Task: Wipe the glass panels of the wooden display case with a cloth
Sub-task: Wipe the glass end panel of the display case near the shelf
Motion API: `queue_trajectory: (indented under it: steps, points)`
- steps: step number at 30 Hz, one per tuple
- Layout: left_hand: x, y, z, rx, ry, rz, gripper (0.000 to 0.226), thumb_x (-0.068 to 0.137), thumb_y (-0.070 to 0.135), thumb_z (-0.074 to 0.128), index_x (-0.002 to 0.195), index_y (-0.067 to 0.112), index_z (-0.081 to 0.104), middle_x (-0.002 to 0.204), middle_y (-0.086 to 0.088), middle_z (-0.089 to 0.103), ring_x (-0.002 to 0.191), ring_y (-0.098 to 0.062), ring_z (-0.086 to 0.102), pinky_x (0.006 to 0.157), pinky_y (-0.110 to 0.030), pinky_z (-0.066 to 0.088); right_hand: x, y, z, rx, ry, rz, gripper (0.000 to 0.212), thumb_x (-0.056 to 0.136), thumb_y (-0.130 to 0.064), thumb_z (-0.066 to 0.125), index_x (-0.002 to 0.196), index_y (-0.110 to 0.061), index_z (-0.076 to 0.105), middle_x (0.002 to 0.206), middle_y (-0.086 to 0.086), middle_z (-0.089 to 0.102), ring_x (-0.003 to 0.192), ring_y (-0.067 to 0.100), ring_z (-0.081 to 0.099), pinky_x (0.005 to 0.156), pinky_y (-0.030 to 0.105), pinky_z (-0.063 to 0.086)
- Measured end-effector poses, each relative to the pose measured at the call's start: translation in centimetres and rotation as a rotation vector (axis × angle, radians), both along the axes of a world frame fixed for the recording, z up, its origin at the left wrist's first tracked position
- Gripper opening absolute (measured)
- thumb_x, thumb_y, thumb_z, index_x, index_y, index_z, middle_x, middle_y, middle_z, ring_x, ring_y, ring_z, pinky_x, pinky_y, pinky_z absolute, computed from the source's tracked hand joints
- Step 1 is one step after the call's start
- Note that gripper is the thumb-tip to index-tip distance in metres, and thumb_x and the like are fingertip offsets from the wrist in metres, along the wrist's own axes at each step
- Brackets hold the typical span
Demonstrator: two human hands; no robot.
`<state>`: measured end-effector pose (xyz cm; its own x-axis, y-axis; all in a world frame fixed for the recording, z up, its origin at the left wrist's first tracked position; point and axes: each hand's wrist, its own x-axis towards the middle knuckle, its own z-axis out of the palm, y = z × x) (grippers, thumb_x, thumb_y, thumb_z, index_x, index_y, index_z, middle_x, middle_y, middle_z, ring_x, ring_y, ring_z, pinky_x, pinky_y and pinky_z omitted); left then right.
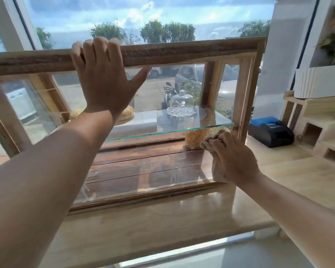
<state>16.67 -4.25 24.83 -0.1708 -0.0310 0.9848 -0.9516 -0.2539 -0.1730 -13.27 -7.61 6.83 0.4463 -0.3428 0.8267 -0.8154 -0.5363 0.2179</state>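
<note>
A: Hands?

B: Left hand (104, 78), upper middle of the frame. Fingers curl over the top rail of the case (182, 53), thumb spread out to the right below the rail. Right hand (232, 157), right of centre, holds a bunched tan cloth (217, 171). Fingers are closed round it.

A: Where does the cloth sit?

B: Against the case's right post, low down, just under the corner of the glass shelf (182, 130). I cannot tell if it touches pane or wood.

A: And the case?

B: It fills the middle of the frame and stands on a pale wooden counter (143, 229), backed by a big window (162, 12). Dark plank floor inside.

A: Contents?

B: A clear dome (182, 101) on a cut-glass plate stands on the shelf, right of centre. A jar (194, 140) of yellow bits sits under the shelf, just left of the cloth.

A: Anything to read?

B: The black printer (271, 132) at mid right, beside the case, is too blurred to read. A ribbed white planter (317, 82) stands above it on a wooden stand, upper right.
</note>
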Motion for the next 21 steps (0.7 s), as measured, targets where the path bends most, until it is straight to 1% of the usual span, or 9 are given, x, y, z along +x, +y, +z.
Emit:
queue_trajectory:
  steps: [2,6,7,9,11,15,17,19,21]
  points:
    - [0.0,-0.1,0.0,-0.023,0.000,0.008,0.077,0.095,0.074,0.036,0.108,0.001,0.057,0.103,-0.020,0.057,0.094,-0.034,0.053,0.095,-0.052,0.039,2.1,0.4,-1.2,0.043,-0.151,0.001,0.040,0.073,-0.007,0.084,0.097,-0.011,0.053,0.095,0.017,0.057,0.075,0.033,0.061,0.047,0.037,0.051]
    - [0.3,-0.5,0.0,-0.066,-0.018,0.027,0.074,0.095,0.073,0.037,0.106,0.003,0.057,0.102,-0.019,0.058,0.092,-0.034,0.053,0.093,-0.048,0.038,7.2,1.8,-1.8,0.042,-0.268,0.116,0.010,0.089,-0.018,0.061,0.094,-0.013,0.054,0.090,0.013,0.056,0.073,0.030,0.058,0.045,0.033,0.044]
    - [0.3,-0.5,-0.1,-0.071,-0.022,0.029,0.074,0.095,0.073,0.036,0.106,0.003,0.057,0.102,-0.018,0.058,0.092,-0.033,0.053,0.093,-0.047,0.036,8.8,2.3,-1.8,0.020,-0.261,0.138,0.013,0.086,-0.017,0.066,0.093,-0.013,0.057,0.089,0.011,0.057,0.073,0.029,0.058,0.044,0.032,0.043]
    - [0.4,-0.3,0.0,-0.052,-0.013,0.025,0.075,0.095,0.075,0.035,0.108,0.004,0.057,0.105,-0.018,0.058,0.095,-0.033,0.053,0.094,-0.047,0.034,11.8,3.0,-2.1,-0.032,-0.202,0.187,0.034,0.073,-0.010,0.077,0.095,-0.017,0.053,0.087,0.007,0.057,0.076,0.025,0.058,0.046,0.031,0.041]
    - [0.5,0.0,0.0,0.021,0.027,0.023,0.078,0.095,0.077,0.032,0.112,0.004,0.056,0.111,-0.019,0.057,0.101,-0.034,0.052,0.097,-0.049,0.035,13.7,3.4,-2.4,-0.069,-0.127,0.237,0.043,0.070,-0.007,0.078,0.098,-0.020,0.048,0.086,0.005,0.056,0.078,0.024,0.057,0.051,0.032,0.042]
    - [0.3,0.4,0.2,0.085,0.061,0.026,0.081,0.094,0.078,0.029,0.115,0.004,0.053,0.116,-0.019,0.055,0.106,-0.036,0.050,0.100,-0.051,0.034,11.4,2.0,-3.2,-0.160,0.011,0.211,0.024,0.080,-0.006,0.069,0.097,-0.020,0.060,0.091,0.005,0.056,0.081,0.026,0.057,0.058,0.037,0.051]
    - [0.1,0.5,0.2,0.105,0.070,0.033,0.081,0.094,0.078,0.027,0.116,0.004,0.052,0.117,-0.020,0.054,0.107,-0.036,0.049,0.101,-0.052,0.033,8.3,1.3,-3.5,-0.125,0.010,0.154,0.021,0.082,-0.008,0.071,0.098,-0.019,0.062,0.093,0.007,0.060,0.083,0.027,0.060,0.060,0.038,0.053]
    - [0.0,0.7,0.3,0.139,0.095,0.053,0.083,0.094,0.079,0.024,0.118,0.004,0.050,0.121,-0.020,0.052,0.110,-0.037,0.048,0.104,-0.052,0.031,5.2,0.6,-3.9,-0.015,-0.123,0.074,0.022,0.084,-0.011,0.074,0.099,-0.016,0.059,0.100,0.010,0.060,0.086,0.030,0.061,0.059,0.040,0.055]
    - [-0.1,0.7,0.2,0.165,0.118,0.076,0.086,0.093,0.080,0.019,0.121,0.005,0.048,0.125,-0.019,0.050,0.114,-0.037,0.045,0.106,-0.051,0.028,3.2,0.1,-4.3,0.117,-0.369,-0.012,0.017,0.090,-0.012,0.068,0.101,-0.012,0.055,0.107,0.014,0.056,0.094,0.032,0.058,0.063,0.044,0.057]
